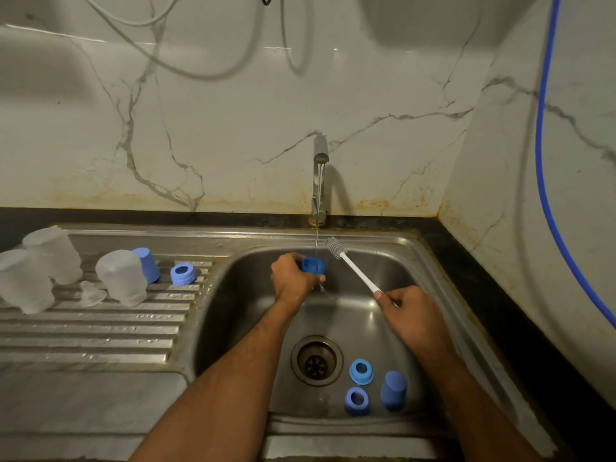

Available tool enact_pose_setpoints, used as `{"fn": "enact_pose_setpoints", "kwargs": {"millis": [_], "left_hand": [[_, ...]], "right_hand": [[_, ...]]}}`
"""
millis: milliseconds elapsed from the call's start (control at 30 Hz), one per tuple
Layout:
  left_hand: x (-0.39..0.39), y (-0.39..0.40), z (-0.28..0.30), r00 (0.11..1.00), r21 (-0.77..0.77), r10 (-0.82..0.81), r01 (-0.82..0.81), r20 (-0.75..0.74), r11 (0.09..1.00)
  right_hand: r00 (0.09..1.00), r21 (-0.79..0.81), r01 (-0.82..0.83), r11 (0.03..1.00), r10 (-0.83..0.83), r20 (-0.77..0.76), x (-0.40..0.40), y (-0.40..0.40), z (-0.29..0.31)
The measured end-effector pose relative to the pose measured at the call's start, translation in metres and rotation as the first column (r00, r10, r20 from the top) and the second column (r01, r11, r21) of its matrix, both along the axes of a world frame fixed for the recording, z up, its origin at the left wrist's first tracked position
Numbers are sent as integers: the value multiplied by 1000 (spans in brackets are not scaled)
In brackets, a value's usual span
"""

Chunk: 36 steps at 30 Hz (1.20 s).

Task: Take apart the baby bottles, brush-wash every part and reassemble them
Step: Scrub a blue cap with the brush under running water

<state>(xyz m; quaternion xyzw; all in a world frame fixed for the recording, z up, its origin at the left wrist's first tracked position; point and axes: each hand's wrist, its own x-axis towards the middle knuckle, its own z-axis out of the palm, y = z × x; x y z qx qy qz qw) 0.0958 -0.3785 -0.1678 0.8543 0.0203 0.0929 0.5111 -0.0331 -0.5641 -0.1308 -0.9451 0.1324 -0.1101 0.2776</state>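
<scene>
At the moment of inspection the left hand point(293, 278) was curled round a blue cap point(312, 264), holding it under the thin stream from the tap point(320, 168) near the back wall of the sink point(433, 261). The right hand point(408, 311) gripped the white handle of the bottle brush point(353, 266), whose bristled head stood just beside the cap, apart from it and clear of the water. On the ribbed drainboard point(100, 331) at the left, three frosted bottle bodies point(121, 278) stood inverted toward its back edge, with a clear teat point(91, 293) between them, a second blue cap point(146, 264) and a blue collar ring point(182, 274) nearer the sink rim. These appeared to be set out to drain, so they were judged already washed. In the front right corner of the basin, beside the drain point(316, 361), lay two further collar rings point(361, 371) and a third cap point(394, 390), judged still awaiting the brush. Only one teat could be made out; the others were not located. Disassembly appeared complete, washing roughly past its midpoint, and no reassembly had begun.
</scene>
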Motion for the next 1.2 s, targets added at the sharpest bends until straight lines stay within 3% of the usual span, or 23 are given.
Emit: {"fn": "enact_pose_setpoints", "kwargs": {"millis": [500, 900, 1200], "left_hand": [[-13, -3, 1, 994, -183, -37, 16, -108, 983], [-44, 80, 47, 998, -119, 59, -54, 36, 991], [-103, 162, 55, 967, -35, 224, -221, 125, 975]], "right_hand": [[991, 12, 27, 1000, -25, -133, -16, -1, -4], [980, -120, -115, 986, 92, -177, -31, 53, 23], [988, -127, -154, 980, 148, -50, -58, 108, 32]]}}
